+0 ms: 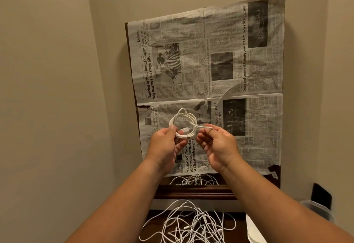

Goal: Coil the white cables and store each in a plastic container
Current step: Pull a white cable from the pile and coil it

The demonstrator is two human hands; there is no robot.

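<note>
A white cable point(183, 119) wound into a small round coil hangs in the air above the newspaper. My left hand point(165, 145) pinches the coil at its lower left side. My right hand point(218, 147) pinches the cable's loose end, which sticks out to the right of the coil. A white plug lies inside the loop near my left fingers. A clear plastic container point(318, 209) shows at the lower right, partly hidden behind my right forearm.
A newspaper point(210, 70) covers a dark wooden tabletop point(193, 192) set between beige walls. A tangle of loose white cables point(191, 221) lies below the table's near edge, and more cable point(193, 180) lies at that edge. A white object point(254, 231) sits at the bottom right.
</note>
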